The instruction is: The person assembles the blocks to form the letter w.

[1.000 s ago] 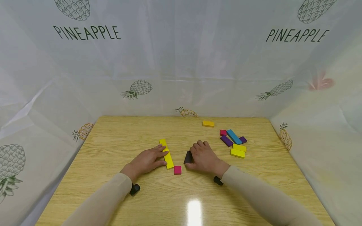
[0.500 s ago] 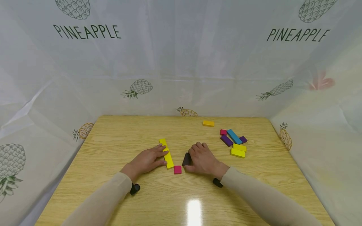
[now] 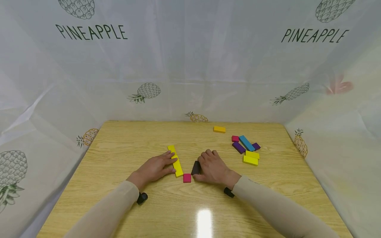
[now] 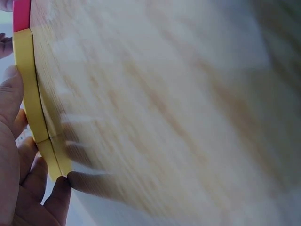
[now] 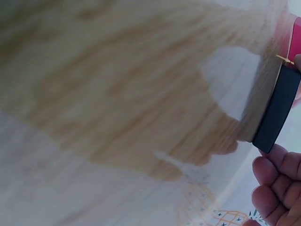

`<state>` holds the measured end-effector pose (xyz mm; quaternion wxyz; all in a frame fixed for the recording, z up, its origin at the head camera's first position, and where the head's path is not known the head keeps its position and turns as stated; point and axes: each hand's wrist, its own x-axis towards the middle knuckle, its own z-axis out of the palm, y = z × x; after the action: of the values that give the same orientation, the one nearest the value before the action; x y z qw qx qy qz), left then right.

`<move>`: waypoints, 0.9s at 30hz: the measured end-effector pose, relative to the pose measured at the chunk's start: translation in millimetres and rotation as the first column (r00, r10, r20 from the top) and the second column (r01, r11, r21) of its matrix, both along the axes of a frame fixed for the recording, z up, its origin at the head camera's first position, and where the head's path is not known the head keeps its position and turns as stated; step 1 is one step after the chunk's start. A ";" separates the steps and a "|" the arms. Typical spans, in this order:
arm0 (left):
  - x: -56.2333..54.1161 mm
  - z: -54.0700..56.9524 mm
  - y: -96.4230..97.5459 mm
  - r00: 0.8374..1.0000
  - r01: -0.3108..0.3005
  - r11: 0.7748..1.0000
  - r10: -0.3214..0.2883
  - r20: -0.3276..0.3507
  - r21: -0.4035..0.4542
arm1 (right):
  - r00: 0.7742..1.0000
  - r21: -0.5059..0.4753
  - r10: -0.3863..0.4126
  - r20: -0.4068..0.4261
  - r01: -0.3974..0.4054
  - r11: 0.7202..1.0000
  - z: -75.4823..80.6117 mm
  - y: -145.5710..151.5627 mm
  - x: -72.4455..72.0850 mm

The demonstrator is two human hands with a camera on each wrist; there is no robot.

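Two yellow blocks [image 3: 178,168] lie end to end in a slanting line on the wooden table. My left hand [image 3: 154,168] rests along them, its fingers and thumb touching the yellow pieces from the left. At their near end sits a pink square block [image 3: 187,178]; in the left wrist view this pink block [image 4: 21,14] meets the yellow block [image 4: 29,84]. My right hand [image 3: 213,167] pinches a black block [image 3: 196,168] between thumb and fingers, just right of the pink one. The right wrist view has the black block [image 5: 280,108] lengthwise, its thumb end close to the pink block.
At the back right lie a blue block [image 3: 247,143], a purple block [image 3: 238,147], a smaller purple block [image 3: 256,146], a pink block [image 3: 235,138] and a yellow pair [image 3: 250,161]. An orange-yellow block [image 3: 219,129] sits near the table's back edge. A pineapple-print sheet [image 3: 190,66] surrounds the table.
My right hand has shifted the black block slightly left and nearer to me, closer to the pink block. The left hand and the yellow blocks have stayed in place.
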<state>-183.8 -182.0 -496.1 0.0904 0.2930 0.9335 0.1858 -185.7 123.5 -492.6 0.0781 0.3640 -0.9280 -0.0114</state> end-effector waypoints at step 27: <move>1.0 1.9 0.9 1.000 0.009 1.000 -0.010 0.007 0.025 | 1.000 -0.019 0.016 -0.026 -0.017 1.000 -2.7 0.5 -0.8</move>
<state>-182.8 -181.1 -494.2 0.0908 0.2980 0.9293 0.1982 -186.5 123.9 -495.3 0.0935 0.3708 -0.9240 -0.0065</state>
